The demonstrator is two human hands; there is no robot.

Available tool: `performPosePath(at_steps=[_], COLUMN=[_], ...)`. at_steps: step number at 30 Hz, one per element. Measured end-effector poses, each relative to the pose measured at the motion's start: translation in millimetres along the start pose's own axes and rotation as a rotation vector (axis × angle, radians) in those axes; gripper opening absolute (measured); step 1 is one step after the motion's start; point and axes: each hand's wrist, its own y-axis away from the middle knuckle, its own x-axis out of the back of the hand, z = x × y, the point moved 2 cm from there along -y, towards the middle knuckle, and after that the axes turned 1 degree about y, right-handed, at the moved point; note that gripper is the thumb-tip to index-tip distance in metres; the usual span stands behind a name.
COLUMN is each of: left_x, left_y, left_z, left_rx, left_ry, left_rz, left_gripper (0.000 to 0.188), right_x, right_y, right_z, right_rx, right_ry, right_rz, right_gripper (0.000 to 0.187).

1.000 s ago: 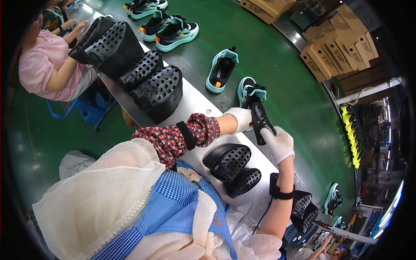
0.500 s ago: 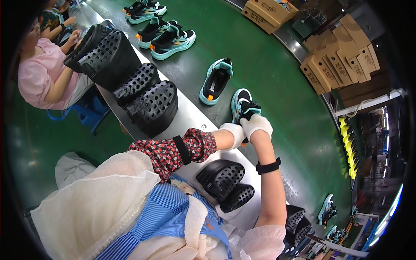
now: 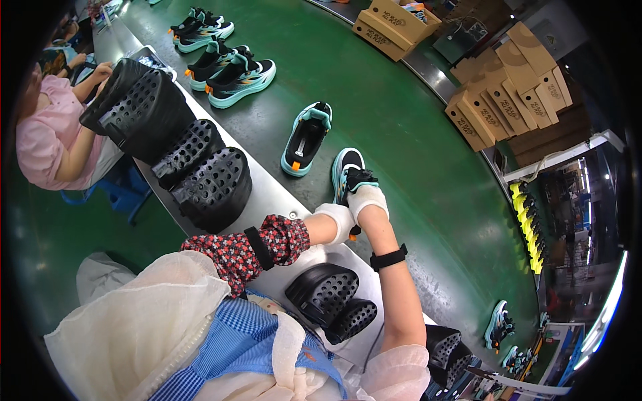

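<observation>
A black and turquoise sneaker [image 3: 348,162] stands on the green belt in front of me, its toe pointing away. My right hand [image 3: 368,198], in a white glove, is closed on it around the tongue and collar. Low at its heel end is my left hand [image 3: 336,222], also white-gloved and closed against the shoe; most fingers of both hands are hidden. An orange heel tab [image 3: 355,231] shows just below the gloves. Just to the left stands a matching sneaker [image 3: 307,139], untouched, with its opening facing up and its heel toward me.
Black perforated moulds [image 3: 210,188] line the metal ledge [image 3: 273,200] to my left, with smaller ones [image 3: 326,292] close to my body. More sneakers [image 3: 242,79] stand up the green belt [image 3: 428,220]. Cardboard boxes [image 3: 508,93] are stacked beyond it. A person in pink [image 3: 53,140] sits at left.
My view has shifted, so the scene sits further left and mostly lower in the picture. Both hands stay on the same sneaker, and the right hand has come slightly nearer its heel.
</observation>
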Motion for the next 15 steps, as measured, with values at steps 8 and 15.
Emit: performPosePath(at_steps=[8, 15], left_x=[7.0, 16.3], left_y=[-3.3, 12.8], left_z=[7.6, 6.8], left_rx=[0.103, 0.093], left_ry=[-0.035, -0.1], left_rz=[-0.055, -0.058], left_gripper=[0.029, 0.03], right_x=[-4.4, 0.7], right_y=[-11.4, 7.2], right_z=[3.1, -10.5], right_rx=[0.041, 0.04], right_ry=[-0.022, 0.06], right_rz=[0.012, 0.053], right_gripper=[0.037, 0.037])
